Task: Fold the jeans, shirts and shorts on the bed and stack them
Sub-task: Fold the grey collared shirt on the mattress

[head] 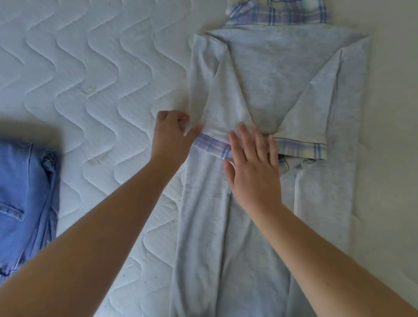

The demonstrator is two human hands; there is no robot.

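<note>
- The grey shirt lay flat on the bed, right of centre, both sides and plaid-cuffed sleeves turned inward, its plaid collar at the far end.
- The left hand pinched the shirt's left folded edge beside the sleeve cuff; its grip was closed on the cloth.
- The right hand pressed flat on the middle, fingers straight, holding nothing.
- The fabric looked a soft, light, limp knit, likely to slump unless lifted by its folded edges or hem with both hands.
- The quilted white mattress looked slightly grippy, so cloth should stay put.
- The folded jeans sat well apart, near the left edge.
</note>
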